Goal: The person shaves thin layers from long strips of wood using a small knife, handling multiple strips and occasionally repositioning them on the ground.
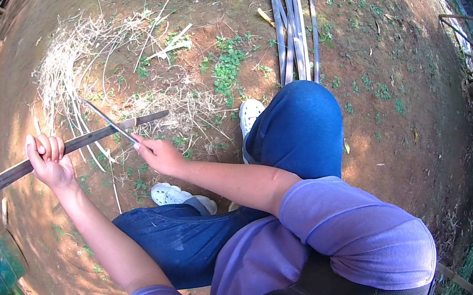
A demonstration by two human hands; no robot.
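Bare reddish earth [403, 143], scattered shavings [75, 55]

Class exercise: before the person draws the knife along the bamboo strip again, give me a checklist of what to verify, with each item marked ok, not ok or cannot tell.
1. Left hand fully wrapped around the bamboo strip: ok.
2. Right hand gripping the knife: ok.
3. Blade meeting the strip: ok, they cross in view.
4. Left fingers clear of the blade: ok, they sit apart from the crossing.
5. Blade sharpness and edge direction: cannot tell.
6. White shoes clear of the blade: ok, both sit apart from the crossing.
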